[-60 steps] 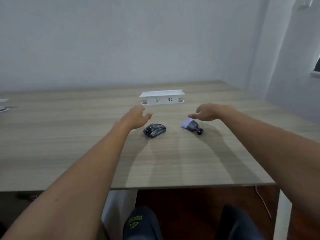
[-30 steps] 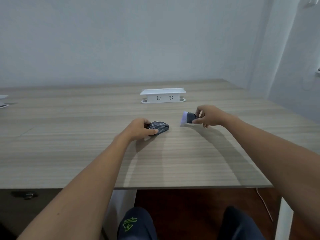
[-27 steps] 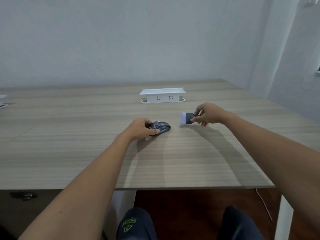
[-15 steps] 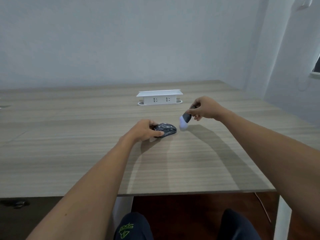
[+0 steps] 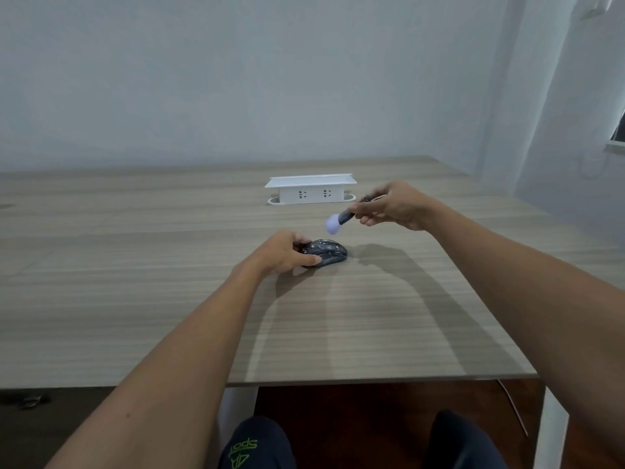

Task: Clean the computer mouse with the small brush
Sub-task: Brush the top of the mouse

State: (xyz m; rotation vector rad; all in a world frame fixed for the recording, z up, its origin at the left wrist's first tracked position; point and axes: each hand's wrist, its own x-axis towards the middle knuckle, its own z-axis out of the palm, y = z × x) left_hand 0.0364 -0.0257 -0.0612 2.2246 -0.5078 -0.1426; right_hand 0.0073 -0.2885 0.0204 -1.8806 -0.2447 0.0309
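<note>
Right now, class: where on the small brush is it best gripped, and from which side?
Grip the dark handle, coming from the right as the right hand does: the pale bristle head points down-left toward the mouse and must stay free.

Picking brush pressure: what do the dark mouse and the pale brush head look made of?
The dark oval mouse under the left hand looks like glossy hard plastic; it shows highlights. The small brush's pale rounded head, held by the right hand, looks like soft bristles, though blurred.
</note>
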